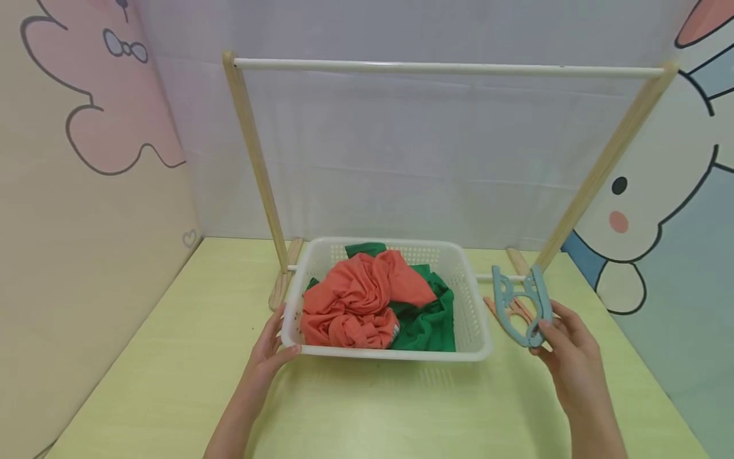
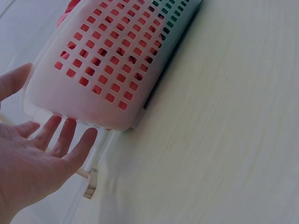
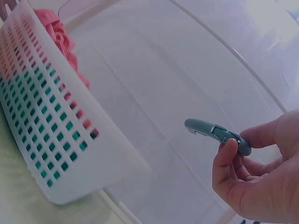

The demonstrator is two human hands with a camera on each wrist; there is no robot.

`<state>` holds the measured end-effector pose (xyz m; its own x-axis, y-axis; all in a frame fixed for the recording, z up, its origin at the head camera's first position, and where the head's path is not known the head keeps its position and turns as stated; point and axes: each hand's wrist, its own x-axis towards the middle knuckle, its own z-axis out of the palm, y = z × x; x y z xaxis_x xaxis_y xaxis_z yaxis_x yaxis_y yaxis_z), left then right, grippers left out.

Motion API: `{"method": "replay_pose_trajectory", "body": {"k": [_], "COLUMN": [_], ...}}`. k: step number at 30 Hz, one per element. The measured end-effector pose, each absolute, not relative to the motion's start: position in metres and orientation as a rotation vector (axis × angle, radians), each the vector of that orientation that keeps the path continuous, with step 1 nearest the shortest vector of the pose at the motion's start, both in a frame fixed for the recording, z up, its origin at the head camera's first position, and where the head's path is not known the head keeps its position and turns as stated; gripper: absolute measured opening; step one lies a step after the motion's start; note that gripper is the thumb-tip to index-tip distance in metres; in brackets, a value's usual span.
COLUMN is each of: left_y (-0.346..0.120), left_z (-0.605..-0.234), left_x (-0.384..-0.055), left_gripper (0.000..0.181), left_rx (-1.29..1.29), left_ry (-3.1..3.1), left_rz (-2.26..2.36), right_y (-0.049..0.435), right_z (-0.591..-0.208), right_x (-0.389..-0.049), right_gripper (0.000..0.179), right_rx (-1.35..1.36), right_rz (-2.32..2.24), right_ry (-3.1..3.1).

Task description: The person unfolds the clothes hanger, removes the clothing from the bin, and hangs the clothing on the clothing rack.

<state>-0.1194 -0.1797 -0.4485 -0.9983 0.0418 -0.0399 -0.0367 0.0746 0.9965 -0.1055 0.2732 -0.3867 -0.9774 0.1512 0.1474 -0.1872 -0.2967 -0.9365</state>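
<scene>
Where the desk [image 1: 401, 408] fills the lower part of the head view, we see a rack [image 1: 447, 67] standing at its back, with its white rail across the upper frame. At mid-frame the white basket [image 1: 390, 352] holds the coral cloth [image 1: 361, 293] and green cloth [image 1: 427, 322], crumpled together. We judge the work barely begun: a hanger is picked up, but no cloth is on it and the pile is yet to be sorted.

Left of centre, the left hand [image 1: 267, 354] touches the basket's corner, fingers spread wide. At lower right, the right hand [image 1: 575, 347] pinches the blue hanger [image 1: 543, 298]; an orange hanger [image 1: 490, 306] shows behind it.

Only the left wrist view gives us the fingertips at the basket's underside; only the right wrist view shows the blue hanger edge-on, while the orange one we make out only from the head.
</scene>
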Motion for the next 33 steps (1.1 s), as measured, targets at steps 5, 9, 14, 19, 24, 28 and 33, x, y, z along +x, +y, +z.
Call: {"method": "replay_pose_trajectory", "body": {"k": [5, 9, 14, 19, 24, 28, 33], "left_y": [-0.179, -0.179, -0.18, -0.181, -0.181, -0.182, -0.185], "left_z": [-0.449, -0.449, -0.45, -0.45, -0.448, -0.445, -0.436], "left_x": [-0.12, -0.12, -0.12, -0.12, -0.121, -0.121, -0.121], "left_gripper": [0.075, 0.075, 0.075, 0.076, 0.077, 0.077, 0.078], "left_rx": [0.012, 0.022, 0.005, -0.005, -0.012, -0.019, 0.006], "left_ry": [2.265, 2.262, 2.251, 2.239, 2.227, 2.239, 2.315], "left_rz": [2.09, 2.088, 2.094, 2.087, 2.072, 2.038, 1.951], "right_y": [0.244, 0.221, 0.193, 0.173, 0.159, 0.15, 0.143], "right_z": [-0.378, -0.374, -0.364, -0.358, -0.356, -0.352, -0.349], "right_x": [-0.107, -0.105, -0.103, -0.104, -0.106, -0.108, -0.108], "right_gripper": [0.032, 0.033, 0.029, 0.027, 0.026, 0.029, 0.033], "right_rx": [0.244, 0.292, 0.203, 0.171, 0.116, 0.079, 0.106], "right_rz": [2.513, 2.594, 2.527, 2.517, 2.506, 2.494, 2.498], "right_ry": [-1.645, -1.557, -1.575, -1.602, -1.703, -1.77, -1.839]}}
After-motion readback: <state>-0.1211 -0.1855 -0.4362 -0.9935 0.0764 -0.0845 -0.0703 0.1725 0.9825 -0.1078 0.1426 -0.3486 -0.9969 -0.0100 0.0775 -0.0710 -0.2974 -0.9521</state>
